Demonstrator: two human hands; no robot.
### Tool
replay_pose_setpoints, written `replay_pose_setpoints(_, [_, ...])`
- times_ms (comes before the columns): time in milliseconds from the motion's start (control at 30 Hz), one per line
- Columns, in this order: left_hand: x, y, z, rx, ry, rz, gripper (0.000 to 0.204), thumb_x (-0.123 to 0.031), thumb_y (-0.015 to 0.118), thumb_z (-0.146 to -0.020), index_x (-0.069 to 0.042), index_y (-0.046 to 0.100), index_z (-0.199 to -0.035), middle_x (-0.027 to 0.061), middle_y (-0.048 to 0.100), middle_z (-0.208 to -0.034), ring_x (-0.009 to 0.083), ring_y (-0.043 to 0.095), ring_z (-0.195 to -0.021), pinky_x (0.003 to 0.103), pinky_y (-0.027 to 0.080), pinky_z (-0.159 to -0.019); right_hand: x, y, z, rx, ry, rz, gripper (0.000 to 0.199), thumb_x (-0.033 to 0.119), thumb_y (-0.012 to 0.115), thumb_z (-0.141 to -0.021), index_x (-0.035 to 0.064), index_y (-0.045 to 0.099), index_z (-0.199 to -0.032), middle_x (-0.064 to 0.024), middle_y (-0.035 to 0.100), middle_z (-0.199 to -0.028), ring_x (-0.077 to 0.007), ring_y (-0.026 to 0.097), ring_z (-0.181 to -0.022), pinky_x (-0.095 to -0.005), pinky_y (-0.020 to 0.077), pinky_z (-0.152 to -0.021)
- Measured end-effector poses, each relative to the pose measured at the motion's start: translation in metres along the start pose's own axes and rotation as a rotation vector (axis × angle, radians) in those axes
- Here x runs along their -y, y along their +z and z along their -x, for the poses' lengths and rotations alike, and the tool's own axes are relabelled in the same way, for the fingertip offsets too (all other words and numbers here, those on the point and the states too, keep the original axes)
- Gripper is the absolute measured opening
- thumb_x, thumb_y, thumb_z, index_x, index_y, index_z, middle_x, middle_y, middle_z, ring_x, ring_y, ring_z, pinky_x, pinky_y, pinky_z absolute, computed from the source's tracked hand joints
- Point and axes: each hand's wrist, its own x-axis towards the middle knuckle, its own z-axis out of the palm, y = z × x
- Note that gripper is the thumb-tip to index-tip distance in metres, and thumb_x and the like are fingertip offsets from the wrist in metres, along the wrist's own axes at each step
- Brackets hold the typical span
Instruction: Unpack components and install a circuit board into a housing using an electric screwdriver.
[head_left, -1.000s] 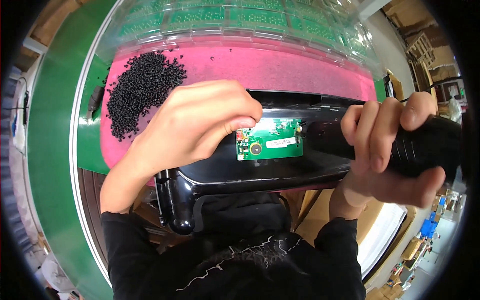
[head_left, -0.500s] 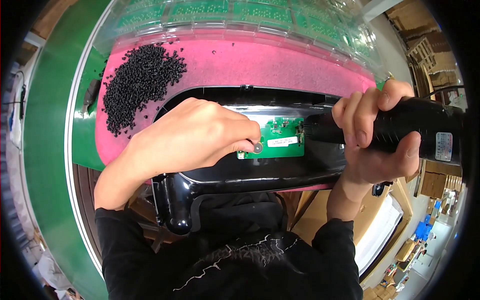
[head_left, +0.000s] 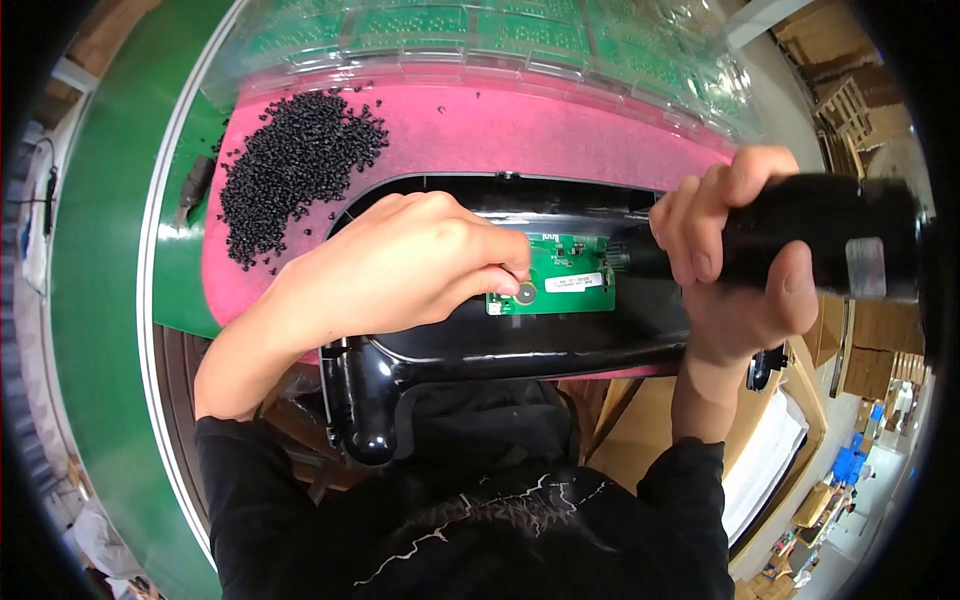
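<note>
A black plastic housing (head_left: 560, 345) lies open in front of me, and a green circuit board (head_left: 565, 300) with a white label rests inside it. My left hand (head_left: 430, 265) is closed in a pinch at the board's left end, thumb and forefinger beside a small round disc (head_left: 525, 294). Whatever sits between those fingertips is hidden. My right hand (head_left: 730, 240) grips a thick black power screwdriver (head_left: 840, 235), held nearly level. Its narrow ridged end (head_left: 625, 248) reaches the right edge of the board.
A heap of small black screws (head_left: 295, 165) spreads over the pink mat (head_left: 460, 130) at the left. Clear plastic trays of green boards (head_left: 450, 30) stand along the back. A small dark tool (head_left: 195, 185) lies left of the mat. Cardboard (head_left: 650, 420) is below at right.
The whole view has shifted slightly to the right. My right hand and the screwdriver have moved a little left and up relative to the housing. My left hand keeps its pinch at the board.
</note>
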Motion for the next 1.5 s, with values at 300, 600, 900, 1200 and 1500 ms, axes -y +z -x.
replay_pose_setpoints(300, [0.005, -0.004, -0.003, -0.248, 0.204, 0.149, 0.013, -0.01, 0.072, -0.074, -0.001, 0.066, -0.082, 0.0096, 0.067, -0.076, 0.0242, 0.066, -0.068, 0.03, 0.053, -0.06, 0.035, 0.028, -0.002, 0.167, -0.343, -0.286, 0.045, 0.039, 0.07, -0.074, 0.0098, 0.043, -0.093, 0.0042, 0.055, -0.059, -0.0046, 0.051, -0.047, -0.018, 0.0416, -0.053])
replay_pose_setpoints(600, [0.007, -0.001, 0.0, -0.332, 0.305, 0.042, 0.013, -0.01, 0.071, -0.073, -0.001, 0.063, -0.079, 0.0079, 0.064, -0.072, 0.0243, 0.064, -0.064, 0.031, 0.051, -0.056, 0.023, 0.041, -0.003, 0.091, -0.391, -0.287, 0.044, 0.043, 0.068, -0.075, 0.0107, 0.044, -0.093, 0.0051, 0.053, -0.057, -0.0038, 0.05, -0.046, -0.0186, 0.0397, -0.051])
replay_pose_setpoints(900, [0.009, -0.001, 0.002, -0.246, 0.117, 0.007, 0.016, -0.012, 0.066, -0.077, 0.0, 0.058, -0.084, 0.0096, 0.062, -0.074, 0.0275, 0.063, -0.068, 0.035, 0.049, -0.059, 0.017, 0.031, -0.007, 0.179, -0.281, -0.26, 0.045, 0.046, 0.065, -0.077, 0.011, 0.045, -0.097, 0.005, 0.053, -0.06, -0.006, 0.048, -0.049, -0.0223, 0.0374, -0.055])
replay_pose_setpoints(1200, [0.006, -0.005, -0.001, -0.348, -0.02, -0.053, 0.012, -0.008, 0.06, -0.084, 0.002, 0.056, -0.081, 0.0154, 0.061, -0.071, 0.0316, 0.062, -0.068, 0.036, 0.047, -0.058, -0.003, 0.027, -0.012, 0.25, -0.149, -0.228, 0.049, 0.053, 0.055, -0.082, 0.0086, 0.043, -0.101, 0.0009, 0.049, -0.062, -0.0097, 0.044, -0.049, -0.0264, 0.0351, -0.055])
replay_pose_setpoints(1500, [0.002, -0.003, 0.001, -0.455, -0.037, 0.074, 0.017, -0.01, 0.062, -0.083, 0.003, 0.051, -0.087, 0.017, 0.059, -0.076, 0.034, 0.059, -0.071, 0.037, 0.046, -0.062, -0.011, 0.039, -0.01, 0.084, -0.025, -0.15, 0.05, 0.055, 0.051, -0.083, 0.0078, 0.042, -0.097, 0.0003, 0.046, -0.057, -0.0105, 0.04, -0.045, -0.0274, 0.0333, -0.05])
